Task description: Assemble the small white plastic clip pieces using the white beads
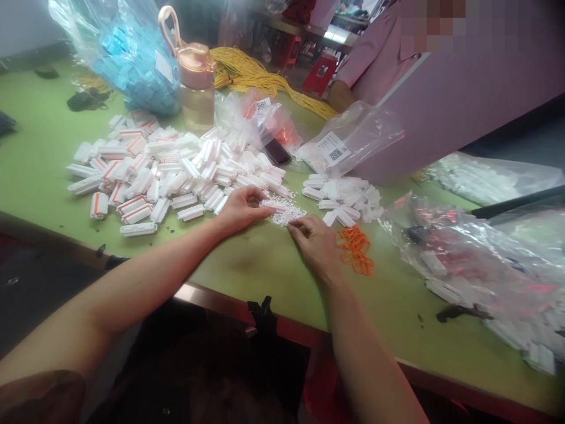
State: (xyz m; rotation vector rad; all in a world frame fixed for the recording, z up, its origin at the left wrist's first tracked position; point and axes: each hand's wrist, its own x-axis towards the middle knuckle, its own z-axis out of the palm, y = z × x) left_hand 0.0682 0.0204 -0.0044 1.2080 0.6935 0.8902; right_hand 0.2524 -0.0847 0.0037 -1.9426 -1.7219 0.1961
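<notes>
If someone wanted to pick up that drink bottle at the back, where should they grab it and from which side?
I'd hook the raised loop from above: it stands open at the top left of the bottle, which is upright. The body looks harder to reach, with the bag of blue pieces close on its left and white pieces heaped in front.

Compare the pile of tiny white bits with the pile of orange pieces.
The tiny white bits are small and stubby, whereas the orange pieces are larger, thin and frame-like. The white bits lie by the fingertips of both hands; the orange pieces lie to the right of the right hand. Both are loose piles on the green table.
</notes>
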